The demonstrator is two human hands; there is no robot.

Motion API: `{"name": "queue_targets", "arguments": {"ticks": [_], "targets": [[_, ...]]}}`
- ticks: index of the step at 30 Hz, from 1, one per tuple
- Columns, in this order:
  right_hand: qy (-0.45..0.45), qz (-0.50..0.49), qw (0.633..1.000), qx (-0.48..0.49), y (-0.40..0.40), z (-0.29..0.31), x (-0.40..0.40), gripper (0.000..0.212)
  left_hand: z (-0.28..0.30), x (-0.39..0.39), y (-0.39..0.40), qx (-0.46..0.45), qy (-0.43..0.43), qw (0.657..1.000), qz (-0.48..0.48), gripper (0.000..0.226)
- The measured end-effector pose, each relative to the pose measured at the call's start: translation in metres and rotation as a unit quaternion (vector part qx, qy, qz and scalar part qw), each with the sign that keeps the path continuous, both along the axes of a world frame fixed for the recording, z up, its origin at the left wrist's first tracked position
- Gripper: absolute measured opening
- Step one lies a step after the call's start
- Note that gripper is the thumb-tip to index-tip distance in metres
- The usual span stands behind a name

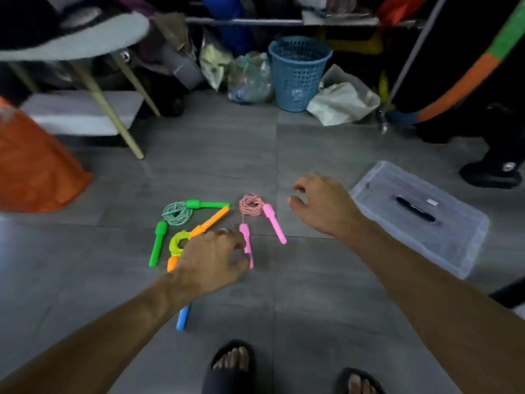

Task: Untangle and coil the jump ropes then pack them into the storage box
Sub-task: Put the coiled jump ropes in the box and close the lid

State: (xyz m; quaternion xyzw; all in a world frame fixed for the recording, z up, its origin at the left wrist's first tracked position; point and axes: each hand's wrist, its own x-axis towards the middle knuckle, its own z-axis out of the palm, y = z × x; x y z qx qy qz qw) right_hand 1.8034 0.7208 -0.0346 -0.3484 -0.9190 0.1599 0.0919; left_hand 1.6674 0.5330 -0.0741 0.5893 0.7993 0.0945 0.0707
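Note:
Several coiled jump ropes lie on the grey floor. A green-handled rope (pixel 176 213) sits at the left. Beside it lies an orange-handled rope with a yellow coil (pixel 178 243). A pink-handled rope (pixel 251 204) lies at the right of the group. A blue handle (pixel 183 317) pokes out under my left forearm. My left hand (pixel 211 258) hovers over the orange and pink handles, fingers curled, nothing clearly gripped. My right hand (pixel 324 206) is open in the air, right of the pink rope. The clear storage box (pixel 420 217) stands closed, lid on, at the right.
A blue mesh basket (pixel 298 72) and plastic bags stand at the back. An orange bag (pixel 34 163) is at the left, with a stool's wooden legs (pixel 113 112) behind it. A black shoe (pixel 491 172) is beyond the box. My sandalled feet (pixel 231 365) are at the bottom.

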Motion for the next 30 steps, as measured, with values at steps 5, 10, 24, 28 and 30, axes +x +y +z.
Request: {"name": "queue_targets", "arguments": {"ticks": [5,10,24,28,30], "targets": [[-0.028,0.068,0.997,-0.013,-0.007,-0.078,-0.092,0.025,-0.094,-0.042,-0.036,0.005,-0.050,0.986,0.160,0.057],[-0.063,0.132,0.989,-0.028,-0.012,-0.161,-0.151,0.027,-0.171,-0.078,-0.042,-0.045,-0.064,0.966,0.246,0.036],[-0.113,0.246,0.955,-0.120,-0.070,-0.295,-0.308,0.051,-0.260,-0.112,-0.061,0.009,-0.205,0.921,0.330,0.049],[-0.106,0.201,0.963,-0.145,-0.062,-0.303,-0.309,0.039,-0.260,-0.110,-0.062,0.021,-0.216,0.918,0.333,0.045],[-0.096,0.187,0.965,-0.155,-0.055,-0.301,-0.306,0.030,-0.260,-0.110,-0.060,0.035,-0.225,0.913,0.339,0.045]]}}
